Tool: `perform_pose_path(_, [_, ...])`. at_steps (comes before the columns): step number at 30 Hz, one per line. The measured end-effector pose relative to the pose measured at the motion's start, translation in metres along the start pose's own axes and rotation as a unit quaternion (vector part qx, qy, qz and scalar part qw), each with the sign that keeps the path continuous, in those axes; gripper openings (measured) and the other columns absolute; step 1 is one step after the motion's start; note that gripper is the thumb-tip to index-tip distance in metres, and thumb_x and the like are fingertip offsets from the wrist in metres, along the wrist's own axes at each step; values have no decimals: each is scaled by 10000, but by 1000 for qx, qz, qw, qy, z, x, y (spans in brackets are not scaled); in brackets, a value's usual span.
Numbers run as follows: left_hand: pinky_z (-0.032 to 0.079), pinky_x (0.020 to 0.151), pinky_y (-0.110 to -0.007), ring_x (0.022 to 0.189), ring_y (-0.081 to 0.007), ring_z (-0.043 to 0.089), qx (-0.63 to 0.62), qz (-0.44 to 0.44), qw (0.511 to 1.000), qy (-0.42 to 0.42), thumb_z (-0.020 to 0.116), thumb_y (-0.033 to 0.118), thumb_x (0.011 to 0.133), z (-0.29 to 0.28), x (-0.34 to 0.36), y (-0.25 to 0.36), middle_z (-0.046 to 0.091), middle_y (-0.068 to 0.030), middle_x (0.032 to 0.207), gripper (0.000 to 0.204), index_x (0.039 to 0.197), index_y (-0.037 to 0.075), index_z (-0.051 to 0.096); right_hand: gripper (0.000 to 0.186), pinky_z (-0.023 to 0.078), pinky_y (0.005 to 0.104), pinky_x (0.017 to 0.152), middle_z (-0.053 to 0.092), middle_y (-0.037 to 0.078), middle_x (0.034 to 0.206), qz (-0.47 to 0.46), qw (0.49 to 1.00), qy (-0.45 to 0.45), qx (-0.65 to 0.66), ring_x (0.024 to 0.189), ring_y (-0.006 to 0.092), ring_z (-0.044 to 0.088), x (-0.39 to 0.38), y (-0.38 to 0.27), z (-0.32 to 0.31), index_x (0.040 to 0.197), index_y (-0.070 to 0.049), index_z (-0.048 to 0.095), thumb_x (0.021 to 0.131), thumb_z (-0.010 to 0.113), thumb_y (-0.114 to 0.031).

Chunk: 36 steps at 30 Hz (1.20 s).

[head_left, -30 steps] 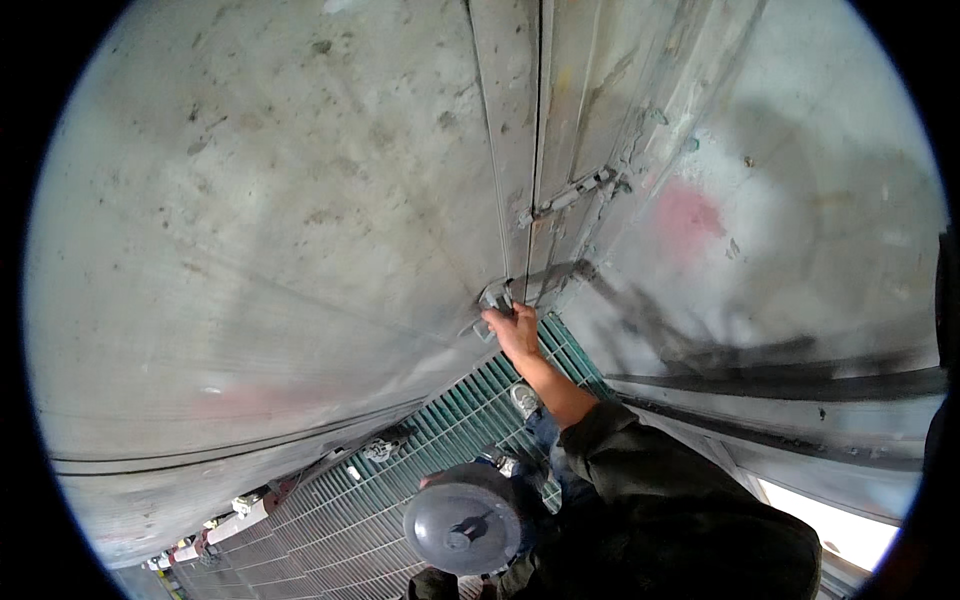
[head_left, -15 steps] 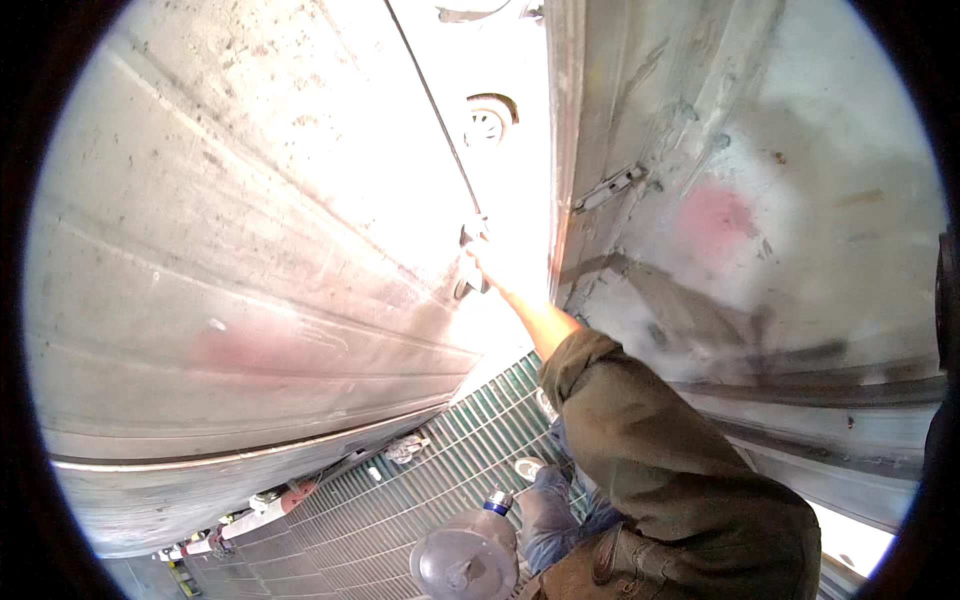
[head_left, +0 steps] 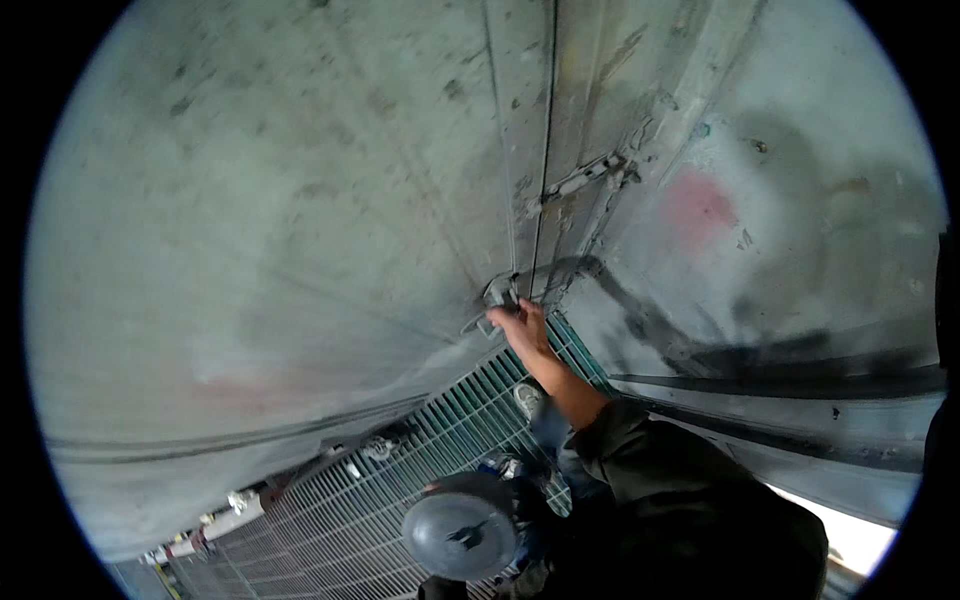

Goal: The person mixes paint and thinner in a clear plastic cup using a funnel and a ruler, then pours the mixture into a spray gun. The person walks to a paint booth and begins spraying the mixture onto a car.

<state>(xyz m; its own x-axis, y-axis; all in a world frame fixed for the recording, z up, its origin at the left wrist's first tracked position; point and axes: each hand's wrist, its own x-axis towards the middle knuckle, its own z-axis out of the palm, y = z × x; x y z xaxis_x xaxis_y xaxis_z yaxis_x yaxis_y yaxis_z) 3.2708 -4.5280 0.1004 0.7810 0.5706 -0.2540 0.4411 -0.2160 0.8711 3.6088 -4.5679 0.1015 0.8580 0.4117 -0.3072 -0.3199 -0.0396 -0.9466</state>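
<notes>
My right hand (head_left: 525,325) reaches forward, its fingers closed on a metal door handle (head_left: 500,291) low near the edge of a large grey metal door (head_left: 300,230). The door's edge lies against the side frame, and a dark rod (head_left: 545,130) runs up near that seam. Below, close to my body, is a spray gun with a round grey cup (head_left: 460,535), its lid facing up. My left hand is not visible. The cup hides what is under it.
A grey metal wall (head_left: 830,230) with a pink patch stands on the right, with a hinge-like bracket (head_left: 580,180) beside the seam. Underfoot is green metal grating (head_left: 480,395). A pale pipe (head_left: 225,525) with fittings lies at lower left. Bright light enters at lower right.
The door has swung right with my right hand on its handle, covering the bright gap where a car wheel showed. The space has darkened. The spray gun has shifted slightly upward in view.
</notes>
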Motion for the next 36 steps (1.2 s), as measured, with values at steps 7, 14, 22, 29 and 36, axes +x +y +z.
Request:
perform_pose_path(7, [286,1097,-422,1331,-428,340,4,252,960,-125,689,112,649,47,170,1,369,-279,1407,246,853,-24,670,190,430,279,677,576,-16,734,-33,982,-185,-16,728,90,553,4,-4,-37,882,-53,708,820,654,-223])
perform_pose_path(14, [325,1051,-447,1256,-468,385,-55,291,948,-114,663,100,584,104,224,39,372,-303,1353,235,782,-23,629,169,477,281,741,670,61,868,-132,944,-290,-83,827,134,610,33,-13,-79,951,-6,664,846,556,-84])
perform_pose_path(22, [380,943,-439,1104,-447,454,1,340,938,-73,697,65,573,99,225,67,428,-270,1235,198,731,-8,603,60,502,364,590,679,121,821,-286,842,181,-421,675,226,658,14,-204,-152,853,-22,613,808,579,-45])
perform_pose_path(29, [345,1018,-466,1224,-468,392,-28,342,935,-94,692,119,584,66,227,74,397,-303,1315,230,769,0,628,149,489,285,578,631,73,695,-250,920,31,-301,602,138,611,-20,-220,-113,970,-11,628,856,535,-37])
perform_pose_path(36, [297,1077,-494,1336,-408,308,-31,287,955,70,647,102,596,42,97,80,362,-246,1411,227,755,-58,664,465,454,433,854,604,120,1163,285,927,-236,56,1017,255,575,-14,-8,-161,1211,-30,554,960,399,-390])
